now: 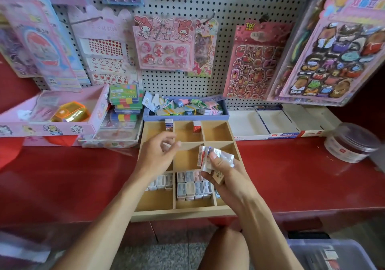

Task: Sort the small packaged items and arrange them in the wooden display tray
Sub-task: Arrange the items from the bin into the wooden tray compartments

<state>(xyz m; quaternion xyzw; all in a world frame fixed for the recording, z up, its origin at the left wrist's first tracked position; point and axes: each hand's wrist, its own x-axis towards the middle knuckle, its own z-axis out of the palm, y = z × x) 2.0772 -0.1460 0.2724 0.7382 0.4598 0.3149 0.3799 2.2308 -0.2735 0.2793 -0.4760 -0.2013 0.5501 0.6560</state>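
Observation:
A wooden display tray with square compartments lies on the red counter in front of me. Its near compartments hold rows of small pastel packaged items. One blue-and-white packet stands in the far left compartment, and a red-and-white one in the far middle. My right hand hovers over the tray's right side, shut on a bunch of small wrapped packets. My left hand is over the middle left compartment, fingers curled around something small and pale that I cannot identify.
A blue tray of clips sits behind the wooden tray. Open white cardboard boxes and a clear round tub stand to the right. A pink box and stacked colourful cases are at left. Sticker packs hang on the pegboard.

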